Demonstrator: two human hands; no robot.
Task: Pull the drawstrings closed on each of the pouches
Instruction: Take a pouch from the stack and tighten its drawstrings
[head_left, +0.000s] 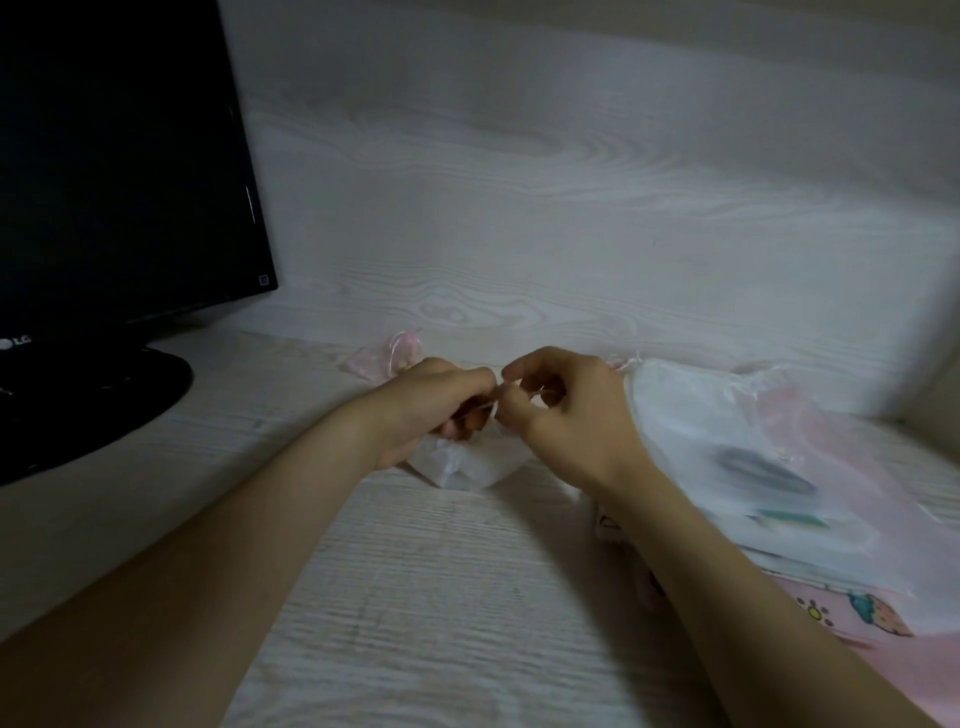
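Note:
A small white sheer pouch (467, 467) lies on the desk under my hands. My left hand (436, 405) curls over its top and grips the gathered fabric and string. My right hand (561, 410) pinches the thin white drawstring (493, 402) right beside the left fingers. Behind my left hand lies a small pink pouch (384, 358) with its top gathered. A larger white sheer pouch (727, 441) with dark things inside rests on a pile at the right, partly hidden by my right wrist.
A black monitor (114, 156) on a round base (78, 410) stands at the left. The pale wood-grain desk (441, 597) meets a wall of the same grain behind. Pink pouches and a pink patterned sheet (857, 613) lie at the right.

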